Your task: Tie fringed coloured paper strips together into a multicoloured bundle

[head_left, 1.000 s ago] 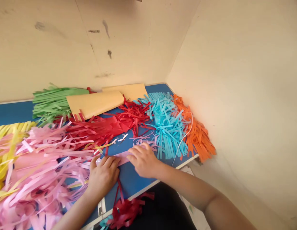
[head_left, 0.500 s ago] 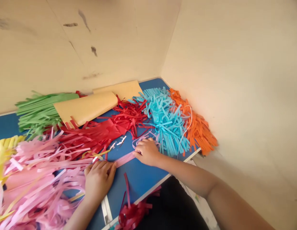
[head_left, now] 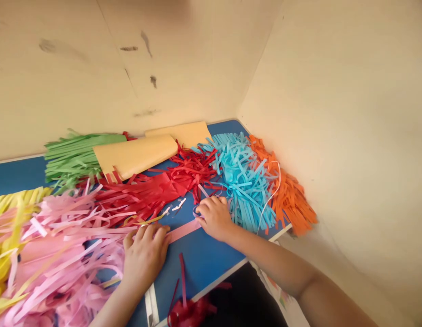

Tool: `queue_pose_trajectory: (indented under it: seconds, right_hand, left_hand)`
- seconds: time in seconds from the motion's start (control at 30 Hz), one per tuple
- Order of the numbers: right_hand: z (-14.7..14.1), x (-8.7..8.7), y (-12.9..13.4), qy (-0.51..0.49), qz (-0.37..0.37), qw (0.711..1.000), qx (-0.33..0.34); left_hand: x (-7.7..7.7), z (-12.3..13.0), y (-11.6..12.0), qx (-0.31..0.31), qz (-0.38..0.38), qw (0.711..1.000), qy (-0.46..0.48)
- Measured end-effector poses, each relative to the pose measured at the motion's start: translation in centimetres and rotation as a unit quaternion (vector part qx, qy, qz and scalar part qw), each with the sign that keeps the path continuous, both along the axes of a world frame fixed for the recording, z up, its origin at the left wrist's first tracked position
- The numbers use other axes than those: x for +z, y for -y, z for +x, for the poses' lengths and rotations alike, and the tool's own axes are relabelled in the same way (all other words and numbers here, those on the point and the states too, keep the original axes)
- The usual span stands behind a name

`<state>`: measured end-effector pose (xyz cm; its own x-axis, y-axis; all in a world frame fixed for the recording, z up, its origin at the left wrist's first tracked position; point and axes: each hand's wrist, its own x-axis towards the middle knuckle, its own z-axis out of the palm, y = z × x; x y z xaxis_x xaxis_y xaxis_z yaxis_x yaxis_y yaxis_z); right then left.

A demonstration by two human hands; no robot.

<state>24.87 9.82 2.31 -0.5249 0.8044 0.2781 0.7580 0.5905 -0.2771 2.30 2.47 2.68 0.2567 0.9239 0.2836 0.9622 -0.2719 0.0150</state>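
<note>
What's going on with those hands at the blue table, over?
Left hand and right hand on a pink strip. Strip stretched between them along the blue table. Crowding close: red fringe behind, light-blue fringe by the right hand.

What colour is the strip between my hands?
Pink. The strip shows best in the head view, between the left hand and right hand.

Pink strip (head_left: 184,231) partly hidden under fingers (head_left: 160,234)

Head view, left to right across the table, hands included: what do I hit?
Yellow fringe → pink fringe → left hand → pink strip → right hand → light-blue fringe → orange fringe
</note>
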Motion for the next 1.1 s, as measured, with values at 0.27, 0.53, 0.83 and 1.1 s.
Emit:
queue_pose_trajectory:
  seconds: [0.27, 0.53, 0.83, 1.1]
  right_hand:
    - [-0.9, -0.8, 0.8, 0.067, 0.108, 0.966, 0.226]
    - [-1.5, -0.1, -0.2, 0.038, 0.036, 0.980, 0.192]
    - [1.4, -1.7, -0.8, -0.010, 0.018, 0.988, 0.154]
    - [2.2, -1.0, -2.0, -0.055, -0.115, 0.987, 0.099]
  left_hand:
    - [1.0, 1.7, 0.8, -0.091, 0.046, 0.995, -0.014]
    - [1.1, 1.9, 0.4, -0.073, 0.072, 0.993, -0.050]
    - [-1.1, -1.0, 0.9, -0.125, 0.067, 0.990, 0.022]
    - [-2.3, -2.0, 0.8, -0.038, -0.017, 0.987, 0.155]
